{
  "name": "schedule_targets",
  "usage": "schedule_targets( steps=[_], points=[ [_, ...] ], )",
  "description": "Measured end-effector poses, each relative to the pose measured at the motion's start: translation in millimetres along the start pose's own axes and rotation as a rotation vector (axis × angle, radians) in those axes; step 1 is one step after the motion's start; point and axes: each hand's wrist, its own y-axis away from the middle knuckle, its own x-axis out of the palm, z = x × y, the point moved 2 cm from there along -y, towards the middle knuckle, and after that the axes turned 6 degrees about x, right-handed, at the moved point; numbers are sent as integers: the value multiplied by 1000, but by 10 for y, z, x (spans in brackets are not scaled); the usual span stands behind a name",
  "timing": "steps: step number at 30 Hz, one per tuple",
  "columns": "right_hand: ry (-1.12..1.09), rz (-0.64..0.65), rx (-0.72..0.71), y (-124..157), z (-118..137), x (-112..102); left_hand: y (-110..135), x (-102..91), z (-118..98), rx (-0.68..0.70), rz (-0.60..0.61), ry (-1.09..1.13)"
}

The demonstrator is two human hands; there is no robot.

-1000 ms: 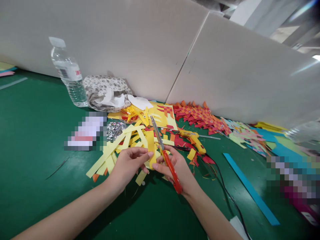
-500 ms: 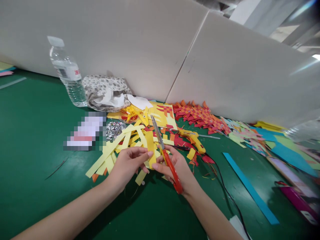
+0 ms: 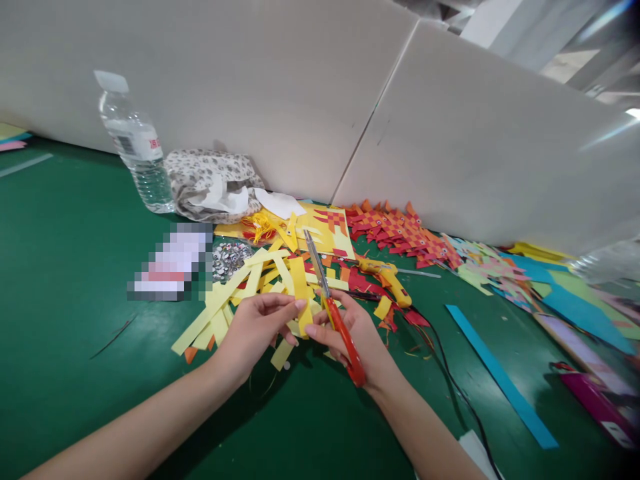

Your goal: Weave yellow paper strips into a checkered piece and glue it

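Observation:
A yellow paper strip is pinched by my left hand, thumb on its front face. My right hand has red-handled scissors lodged in it, blades together and pointing away from me. The right thumb and fingertips also touch the strip's lower end. Behind and below the hands lies a loose heap of pale yellow paper strips with a few orange scraps. A yellow glue gun rests just beyond my right hand, its black cord running toward me.
A water bottle and a patterned cloth pouch stand by the wall. Nearby are a blurred-out phone and a bag of small googly eyes. Red-orange woven paper fish, a blue strip and a magenta power bank lie rightward.
Almost nothing differs. The yellow strip and the scissors have shifted very slightly, with both hands keeping the same hold.

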Motion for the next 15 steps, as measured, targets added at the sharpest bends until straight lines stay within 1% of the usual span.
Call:
schedule_targets(
  steps=[15],
  points=[
    [4, -9, -15, 8, 13, -10, -8, -3, 7, 3, 30, -6]
  ],
)
